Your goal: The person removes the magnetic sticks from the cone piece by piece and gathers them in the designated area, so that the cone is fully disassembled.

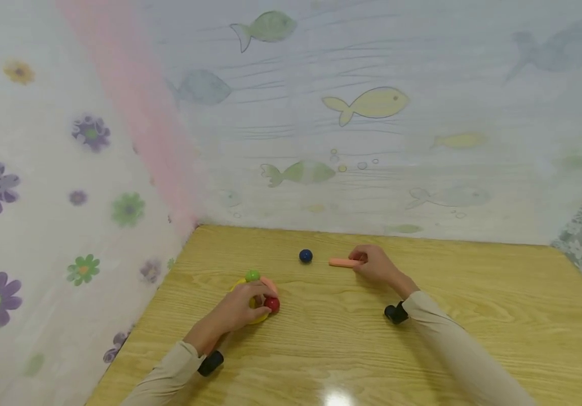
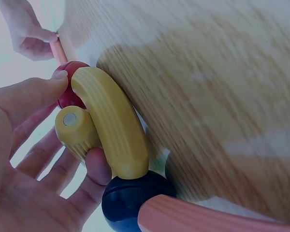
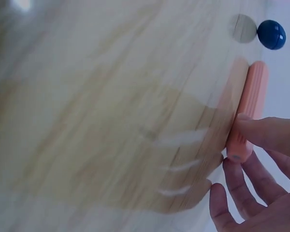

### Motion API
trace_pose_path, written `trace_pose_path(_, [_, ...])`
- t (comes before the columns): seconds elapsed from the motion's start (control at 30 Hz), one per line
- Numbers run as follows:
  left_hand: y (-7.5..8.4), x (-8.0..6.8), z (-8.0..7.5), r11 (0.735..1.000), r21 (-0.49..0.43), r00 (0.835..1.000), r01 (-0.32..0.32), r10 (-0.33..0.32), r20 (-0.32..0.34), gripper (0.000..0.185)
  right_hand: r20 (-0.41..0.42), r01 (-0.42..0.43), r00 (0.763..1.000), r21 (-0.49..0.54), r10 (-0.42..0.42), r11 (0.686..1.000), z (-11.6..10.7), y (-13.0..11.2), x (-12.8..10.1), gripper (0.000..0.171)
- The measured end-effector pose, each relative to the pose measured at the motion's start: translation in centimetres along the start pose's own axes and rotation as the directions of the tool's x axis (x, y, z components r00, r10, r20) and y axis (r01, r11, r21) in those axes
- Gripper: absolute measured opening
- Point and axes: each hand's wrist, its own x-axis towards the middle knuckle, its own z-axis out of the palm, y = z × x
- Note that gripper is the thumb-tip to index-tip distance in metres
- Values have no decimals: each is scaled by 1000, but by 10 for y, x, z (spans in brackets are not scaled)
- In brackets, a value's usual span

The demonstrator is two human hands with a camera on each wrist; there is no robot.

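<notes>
This looks like a child's play corner in a home or nursery. A wooden table (image 1: 351,338) sits in a corner, with a fish-patterned wall covering (image 1: 367,104) at 12 o'clock and a flower-patterned curtain (image 1: 27,192) at 9 o'clock. Bright plastic toy pieces (image 1: 306,256) lie on the table.

On the table (image 1: 473,338), a ball (image 1: 305,256) lies just left of a rod (image 1: 343,262).
</notes>
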Motion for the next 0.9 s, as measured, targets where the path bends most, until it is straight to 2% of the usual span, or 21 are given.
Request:
trace_pose_path(0.27, [-3, -4, 0, 1000, -10, 998, 0, 0, -59, 26, -12, -3, 1000, 35, 3, 999, -7, 5, -7, 17])
trace_pose_path(0.5, [0, -10, -1, 999, -22, 997, 23, -25, -70, 25, -92, 17, 996, -4, -17, 1000, -12, -12, -17, 18])
trace_pose_path(0.7, [0, -17, -2, 997, -58, 995, 48, -53, -89, 27, -99, 114, 989, 20, -112, 993, -5, -32, -18, 14])
trace_pose_path(0.9, [-3, -21, -5, 998, -68, 993, 15, -23, -117, 30, -6, 232, 973, 102, -232, 967, 10, -57, -18, 15])
